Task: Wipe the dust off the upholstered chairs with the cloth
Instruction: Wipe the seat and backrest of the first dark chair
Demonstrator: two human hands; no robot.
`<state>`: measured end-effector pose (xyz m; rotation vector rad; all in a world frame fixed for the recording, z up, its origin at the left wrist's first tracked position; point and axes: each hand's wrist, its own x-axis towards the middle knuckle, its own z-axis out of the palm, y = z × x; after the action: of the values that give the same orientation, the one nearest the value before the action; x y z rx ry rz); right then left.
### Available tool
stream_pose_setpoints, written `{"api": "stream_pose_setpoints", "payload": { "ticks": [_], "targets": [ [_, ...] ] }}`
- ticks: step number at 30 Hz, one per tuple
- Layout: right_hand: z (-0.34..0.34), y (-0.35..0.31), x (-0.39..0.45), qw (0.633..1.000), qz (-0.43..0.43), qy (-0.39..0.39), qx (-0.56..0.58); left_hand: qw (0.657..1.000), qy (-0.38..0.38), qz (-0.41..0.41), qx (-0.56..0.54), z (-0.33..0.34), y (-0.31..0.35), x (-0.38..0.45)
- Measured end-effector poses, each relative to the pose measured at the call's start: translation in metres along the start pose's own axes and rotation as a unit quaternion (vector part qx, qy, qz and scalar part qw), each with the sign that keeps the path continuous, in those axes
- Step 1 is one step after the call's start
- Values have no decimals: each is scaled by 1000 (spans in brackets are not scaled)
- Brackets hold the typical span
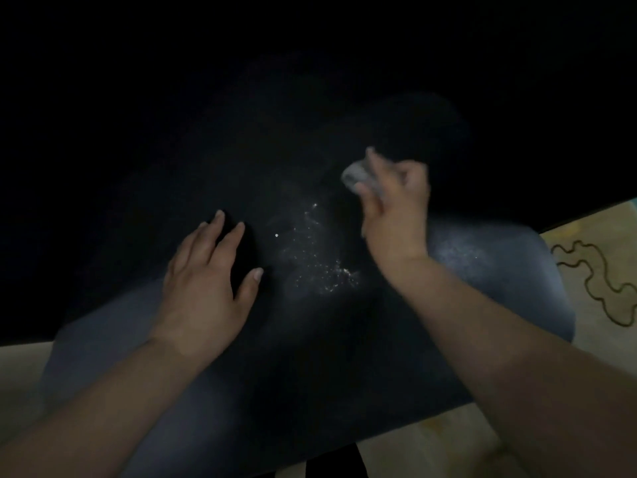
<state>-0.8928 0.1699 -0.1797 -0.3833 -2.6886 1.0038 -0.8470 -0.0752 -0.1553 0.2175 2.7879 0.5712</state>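
The left hand (203, 288) rests flat on the dark chair seat (482, 270), fingers straight and slightly spread. The right hand (393, 208) grips a bunched grey cloth (355, 174), fingers curled round it, beyond a patch of white dust (320, 257) mid-seat.

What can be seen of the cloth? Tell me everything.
The cloth is a small, pale grey wad, bunched up and blurred. The right hand grips it with curled fingers, so only its left part shows. It is over the dark chair seat, up and right of the white dust specks; contact with the seat cannot be told.
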Motion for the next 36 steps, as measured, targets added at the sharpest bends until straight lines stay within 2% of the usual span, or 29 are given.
{"api": "stream_pose_setpoints", "payload": {
  "ticks": [2, 4, 6, 8, 10, 12, 15, 18, 24, 27, 30, 33, 36],
  "targets": [
    [0, 6, 25, 997, 63, 39, 11, 1000, 8, 0, -7, -1, -1, 0],
    [9, -2, 29, 997, 74, 16, 12, 1000, 12, -4, -9, 0, -3, -2],
    [21, -19, 10, 997, -11, -75, -31, 1000, 17, -12, -11, 0, -4, -3],
    [28, -35, -17, 984, -86, -158, -2, 1000, 14, -15, -6, 0, -3, -3],
    [26, -38, -29, 972, -124, -195, 43, 1000, 14, -17, -5, -1, -3, -4],
    [20, -34, -16, 980, -96, -171, 42, 1000, 22, -20, -9, -3, -5, -6],
    [13, -20, 25, 995, -48, -82, -21, 999, 29, -34, -17, -6, -10, -9],
    [20, -22, 29, 991, -32, -106, -80, 999, 15, -45, -2, -4, -14, -12],
    [15, -36, -40, 980, -105, -169, -22, 999, -2, -48, 4, -5, -13, -14],
    [-4, -16, -59, 995, -19, -100, 7, 999, -11, -44, 4, -6, -14, -14],
    [-13, -6, -74, 996, 81, -25, -21, 999, -11, -39, 3, -7, -15, -15],
    [6, -32, -90, 994, 108, -17, -14, 999, -9, -36, 2, -6, -15, -15],
    [31, -63, -103, 996, 83, -21, -7, 999, -8, -34, -4, -7, -15, -16]
  ]
}}
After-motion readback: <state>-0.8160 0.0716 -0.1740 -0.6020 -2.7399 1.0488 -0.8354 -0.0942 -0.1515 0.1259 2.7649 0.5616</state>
